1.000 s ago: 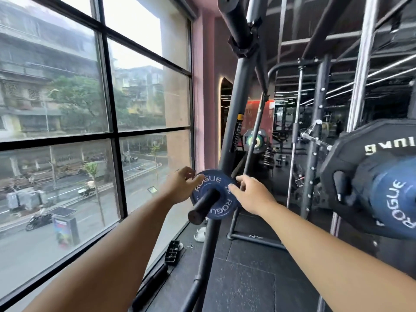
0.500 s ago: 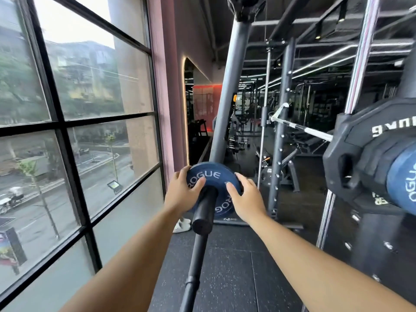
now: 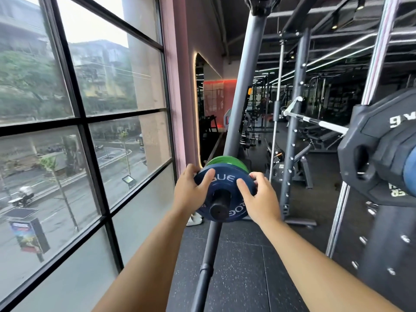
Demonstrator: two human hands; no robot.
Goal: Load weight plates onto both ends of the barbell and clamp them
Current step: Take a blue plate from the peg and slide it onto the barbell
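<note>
A small blue plate (image 3: 225, 183) with white lettering sits on a black barbell sleeve (image 3: 219, 207), whose end points toward me. Right behind it on the same sleeve is a green plate (image 3: 227, 160), touching or nearly touching it. My left hand (image 3: 190, 191) grips the blue plate's left rim, thumb across its face. My right hand (image 3: 258, 198) grips the right rim the same way. The chrome barbell shaft (image 3: 315, 121) runs at right toward a stack of black plates (image 3: 369, 154) with a blue plate (image 3: 409, 167) at the frame edge.
A slanted grey rack post (image 3: 242, 91) rises behind the plates, and a dark post (image 3: 203, 262) runs down below them. A large window (image 3: 85, 131) fills the left. Perforated rack uprights (image 3: 291, 140) stand at centre right. Black rubber flooring (image 3: 238, 266) lies below.
The blue plate has slid further along the sleeve, so less sleeve shows in front and a green plate now appears behind it. Both hands stayed on its rim, and the view shifted right.
</note>
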